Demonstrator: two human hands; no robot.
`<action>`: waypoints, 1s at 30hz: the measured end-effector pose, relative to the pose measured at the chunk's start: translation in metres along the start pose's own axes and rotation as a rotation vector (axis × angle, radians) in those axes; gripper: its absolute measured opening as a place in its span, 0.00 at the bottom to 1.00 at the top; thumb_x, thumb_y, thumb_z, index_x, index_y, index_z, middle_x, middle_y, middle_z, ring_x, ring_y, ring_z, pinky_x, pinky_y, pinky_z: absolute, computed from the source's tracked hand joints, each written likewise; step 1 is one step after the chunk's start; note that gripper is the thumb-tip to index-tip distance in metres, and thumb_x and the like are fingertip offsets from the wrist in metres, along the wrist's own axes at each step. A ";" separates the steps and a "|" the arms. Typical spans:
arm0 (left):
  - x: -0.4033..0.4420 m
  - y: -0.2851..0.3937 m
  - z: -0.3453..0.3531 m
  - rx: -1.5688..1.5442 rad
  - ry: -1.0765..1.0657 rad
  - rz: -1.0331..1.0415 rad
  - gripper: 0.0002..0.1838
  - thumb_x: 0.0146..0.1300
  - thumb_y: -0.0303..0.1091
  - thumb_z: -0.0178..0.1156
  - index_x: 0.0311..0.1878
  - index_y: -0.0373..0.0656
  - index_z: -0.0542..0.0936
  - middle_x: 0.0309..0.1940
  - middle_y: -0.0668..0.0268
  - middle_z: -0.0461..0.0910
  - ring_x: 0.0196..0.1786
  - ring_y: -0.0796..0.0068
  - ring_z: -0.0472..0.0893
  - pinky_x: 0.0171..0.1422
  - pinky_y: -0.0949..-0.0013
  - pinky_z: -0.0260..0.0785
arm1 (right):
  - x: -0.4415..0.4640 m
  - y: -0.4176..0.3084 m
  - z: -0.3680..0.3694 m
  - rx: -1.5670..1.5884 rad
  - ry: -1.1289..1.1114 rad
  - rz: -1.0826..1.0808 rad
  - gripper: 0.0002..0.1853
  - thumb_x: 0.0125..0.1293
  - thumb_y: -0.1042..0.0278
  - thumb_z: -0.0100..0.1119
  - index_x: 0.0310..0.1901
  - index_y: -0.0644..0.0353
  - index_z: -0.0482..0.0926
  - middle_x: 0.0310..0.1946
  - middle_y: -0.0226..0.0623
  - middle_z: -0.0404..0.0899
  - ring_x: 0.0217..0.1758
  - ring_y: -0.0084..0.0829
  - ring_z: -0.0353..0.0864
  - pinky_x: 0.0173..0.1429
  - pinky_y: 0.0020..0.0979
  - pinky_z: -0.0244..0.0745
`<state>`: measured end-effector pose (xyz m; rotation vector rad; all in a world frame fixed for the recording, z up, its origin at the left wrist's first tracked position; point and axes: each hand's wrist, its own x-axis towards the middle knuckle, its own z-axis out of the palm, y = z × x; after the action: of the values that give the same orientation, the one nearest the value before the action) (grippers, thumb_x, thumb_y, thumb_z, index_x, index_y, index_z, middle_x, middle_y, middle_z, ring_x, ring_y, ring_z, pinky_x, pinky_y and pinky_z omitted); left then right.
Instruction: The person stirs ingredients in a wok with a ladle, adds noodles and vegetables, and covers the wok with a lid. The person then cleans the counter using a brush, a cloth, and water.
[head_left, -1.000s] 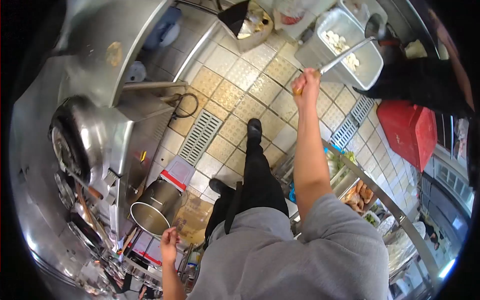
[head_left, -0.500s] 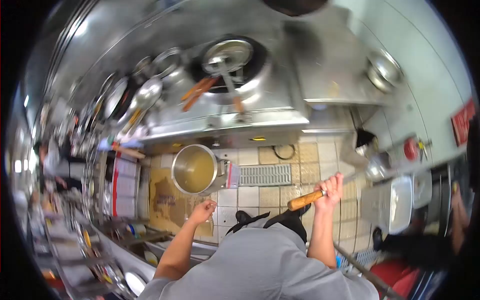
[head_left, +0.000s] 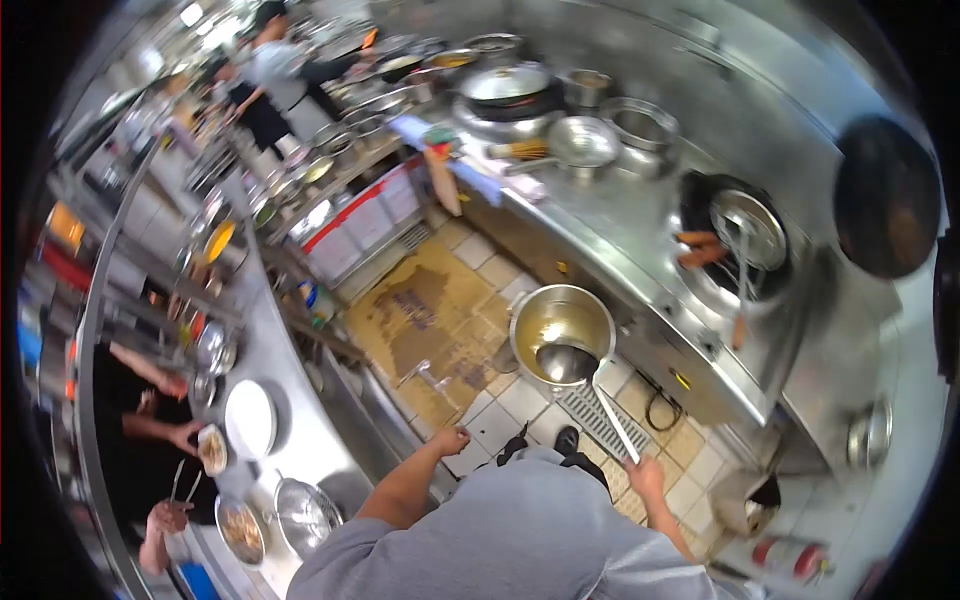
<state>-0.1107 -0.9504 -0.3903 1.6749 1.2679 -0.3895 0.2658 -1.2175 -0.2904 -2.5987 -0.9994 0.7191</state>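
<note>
My right hand is wrapped around the handle of a long metal ladle. The ladle's round bowl lies over the mouth of a large steel stockpot, which stands on the tiled floor and holds a yellowish liquid. Whether the bowl dips into the liquid is hard to tell. To the left of the pot, my left hand hangs in the air with curled fingers and nothing visible in them.
A steel wok range with pans and wooden-handled ladles runs behind the pot. A floor drain grate lies beside it. At left, a counter carries a white plate stack and bowls; a co-worker's hand holds tongs there.
The view has swung left. My right hand has brought the ladle from the right side to the pot, its bowl now over the opening. My left hand stays curled.
</note>
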 end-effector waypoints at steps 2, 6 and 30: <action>-0.006 0.005 -0.005 -0.281 0.100 -0.066 0.17 0.59 0.46 0.54 0.41 0.44 0.80 0.28 0.62 0.82 0.30 0.69 0.82 0.40 0.64 0.73 | 0.003 0.002 0.040 0.088 -0.125 -0.113 0.23 0.57 0.47 0.56 0.31 0.65 0.79 0.25 0.53 0.78 0.33 0.54 0.78 0.38 0.46 0.72; 0.003 -0.026 0.006 -0.191 0.154 -0.125 0.15 0.57 0.44 0.53 0.42 0.49 0.81 0.33 0.60 0.83 0.38 0.64 0.82 0.44 0.61 0.72 | 0.066 -0.033 0.058 -0.059 -0.189 -0.349 0.19 0.56 0.52 0.58 0.30 0.65 0.79 0.24 0.53 0.77 0.32 0.55 0.78 0.36 0.46 0.71; -0.154 -0.118 -0.266 0.070 1.379 -0.994 0.31 0.53 0.47 0.60 0.59 0.45 0.69 0.58 0.54 0.68 0.59 0.54 0.67 0.59 0.48 0.62 | 0.243 -0.373 0.122 0.391 -0.998 -0.327 0.08 0.63 0.70 0.52 0.33 0.55 0.63 0.16 0.26 0.62 0.14 0.20 0.61 0.16 0.23 0.58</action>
<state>-0.3508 -0.8171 -0.2086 1.1243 3.1144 0.2860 0.1507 -0.7718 -0.3262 -1.6152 -1.2830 1.9411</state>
